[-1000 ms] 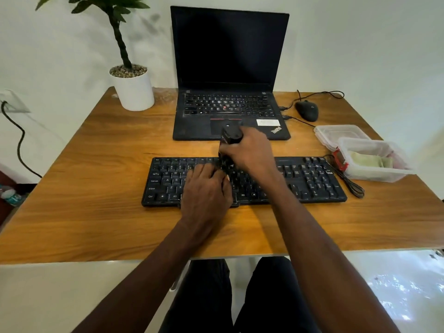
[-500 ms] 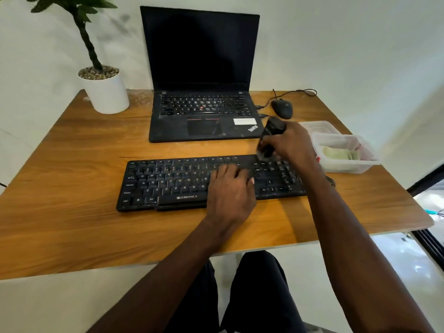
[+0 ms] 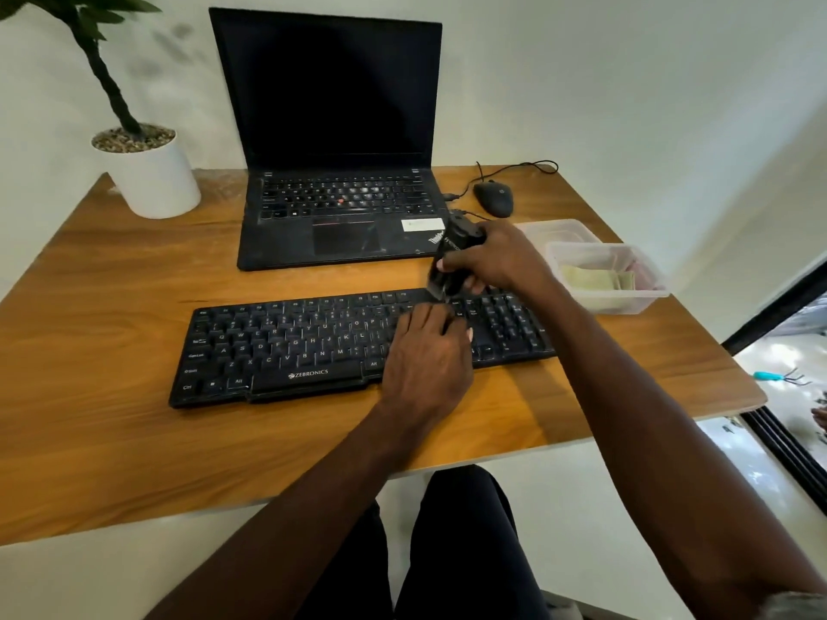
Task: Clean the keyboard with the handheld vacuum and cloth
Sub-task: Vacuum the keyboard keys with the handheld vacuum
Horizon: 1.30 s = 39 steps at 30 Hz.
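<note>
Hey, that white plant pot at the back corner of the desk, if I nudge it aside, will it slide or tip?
The white plant pot probably slides rather than tips if pushed low: it looks squat and is topped with pebbles, so likely heavy. Pushed near the rim it may rock, since the tall stem leans and its base narrows slightly. The smooth wooden desk should offer little grip.

Black keyboard [image 3: 313, 346] lies flat under the left hand [image 3: 429, 355]; black handheld vacuum [image 3: 449, 261], tilted, in the right hand's [image 3: 496, 259] grip.
</note>
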Tool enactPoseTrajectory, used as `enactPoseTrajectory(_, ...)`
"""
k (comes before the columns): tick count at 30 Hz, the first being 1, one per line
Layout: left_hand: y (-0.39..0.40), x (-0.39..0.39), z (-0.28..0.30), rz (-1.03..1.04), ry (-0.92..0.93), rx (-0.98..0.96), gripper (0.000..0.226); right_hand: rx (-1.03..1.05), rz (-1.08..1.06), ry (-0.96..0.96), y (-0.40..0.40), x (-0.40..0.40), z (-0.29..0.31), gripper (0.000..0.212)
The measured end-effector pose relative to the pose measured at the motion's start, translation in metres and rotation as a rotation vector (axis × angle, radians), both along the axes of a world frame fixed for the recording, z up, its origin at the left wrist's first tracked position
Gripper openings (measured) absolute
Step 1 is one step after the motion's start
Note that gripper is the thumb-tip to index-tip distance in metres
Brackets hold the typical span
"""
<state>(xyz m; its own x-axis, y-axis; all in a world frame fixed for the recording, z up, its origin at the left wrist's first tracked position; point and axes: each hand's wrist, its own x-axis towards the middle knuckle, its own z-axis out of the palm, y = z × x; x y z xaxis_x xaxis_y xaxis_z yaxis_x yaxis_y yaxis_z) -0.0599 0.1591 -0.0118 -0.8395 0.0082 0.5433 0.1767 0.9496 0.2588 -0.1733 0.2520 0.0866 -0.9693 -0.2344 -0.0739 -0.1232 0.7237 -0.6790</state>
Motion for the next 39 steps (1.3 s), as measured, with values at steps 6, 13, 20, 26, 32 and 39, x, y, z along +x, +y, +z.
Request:
enactPoseTrajectory(6,0.002,0.001,-0.002,-0.023,0.005,-0.026,0.024,0.191,-0.156,0.268,0.042,-0.009,0.008,0.029)
enactPoseTrajectory(13,0.019,-0.002,0.002,0.012,-0.064,0.034,0.02,0.096,-0.122,0.151,0.062,-0.005,0.01,0.029)
enactPoseTrajectory(20,0.029,-0.004,-0.004,-0.064,-0.073,0.076,0.026,0.002,-0.025,0.031,0.063,0.004,0.004,0.03)
enactPoseTrajectory(26,0.029,-0.004,-0.004,-0.067,-0.096,0.113,0.03,-0.018,0.074,0.017,0.068,0.005,-0.001,0.034)
enactPoseTrajectory(32,0.029,-0.001,-0.002,-0.074,-0.094,0.146,0.028,0.001,0.046,0.096,0.073,0.003,0.0,0.031)
enactPoseTrajectory(39,0.028,-0.001,-0.002,-0.07,-0.081,0.138,0.024,0.014,0.095,0.131,0.069,0.003,0.004,0.031)
